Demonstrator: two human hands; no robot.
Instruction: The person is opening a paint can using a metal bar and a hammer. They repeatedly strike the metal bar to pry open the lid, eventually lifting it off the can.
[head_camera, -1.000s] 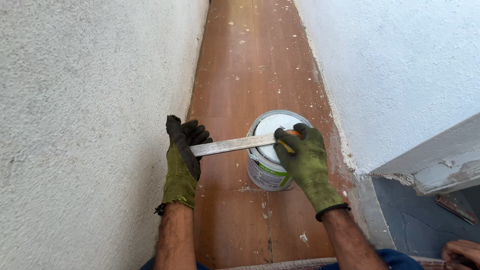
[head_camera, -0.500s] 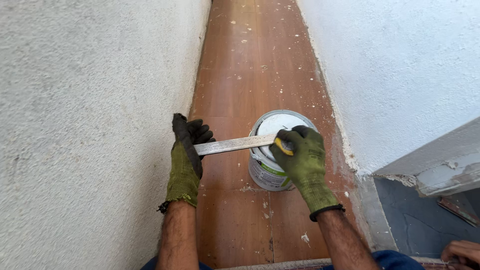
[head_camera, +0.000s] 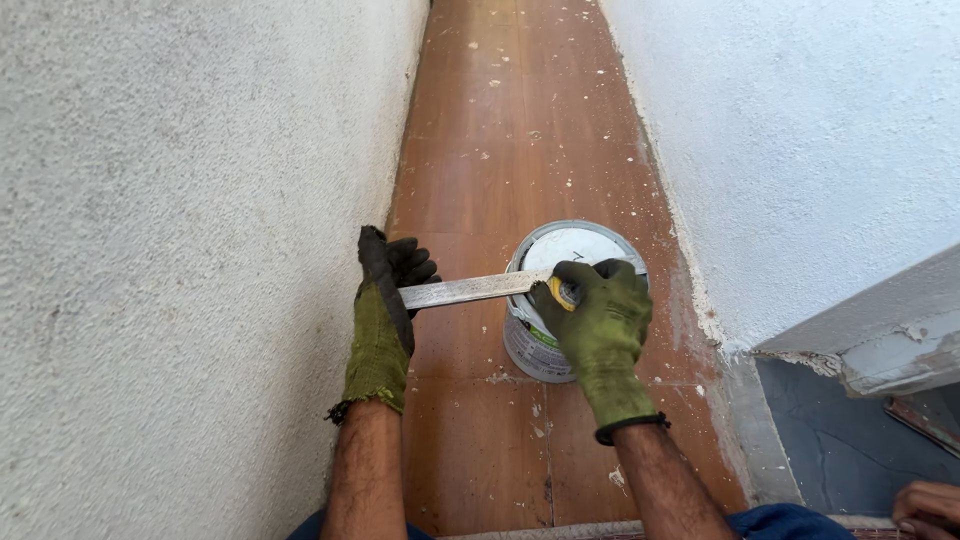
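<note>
1. The paint can (head_camera: 560, 330) stands upright on the brown floor (head_camera: 520, 130), in the narrow strip between two rough white walls, lid on.
2. The right hand (head_camera: 598, 320), gloved, is clamped on the yellow-tipped end of a flat metal bar (head_camera: 465, 290) at the can's rim.
3. The left hand (head_camera: 385, 300) is closed around the bar's far end, out beyond the can.
4. To do this well, keep the bar level across the rim and press evenly with both hands, so the can does not tip.
</note>
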